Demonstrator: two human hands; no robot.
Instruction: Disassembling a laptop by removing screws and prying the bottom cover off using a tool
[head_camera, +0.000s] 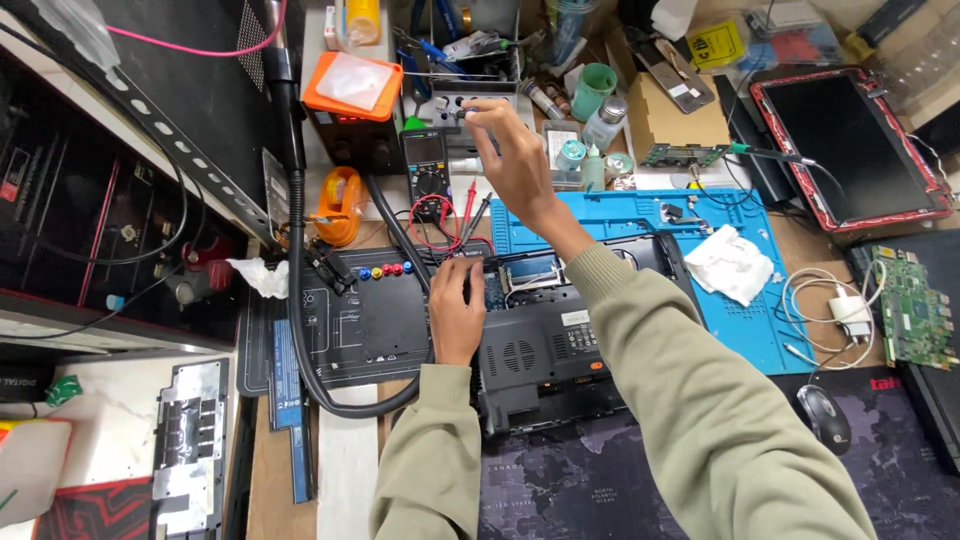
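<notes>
The opened laptop (545, 340) lies bottom-up near the middle of the table (350, 470), half on the blue mat (740, 330). It looks stiff and a bit heavy, and the bare parts inside look easy to break, so it is best held by its hard black edges, not by the parts inside. The left hand (455, 315) rests flat on its left edge, fingers close together, pressing and not clamped on anything. The right hand (515, 160) is up at the back of the table, with finger and thumb pinched on a small knob of the grey box (455, 105) there. Just left of that box is a dark box with an orange square lid (352, 85). A yellow square label (716, 44) sits on a packet at the far right back. A small white label (575, 318) is stuck on the laptop. A brown cardboard box (675, 125) sits behind the mat, and a white rag (732, 262) lies on the mat.
</notes>
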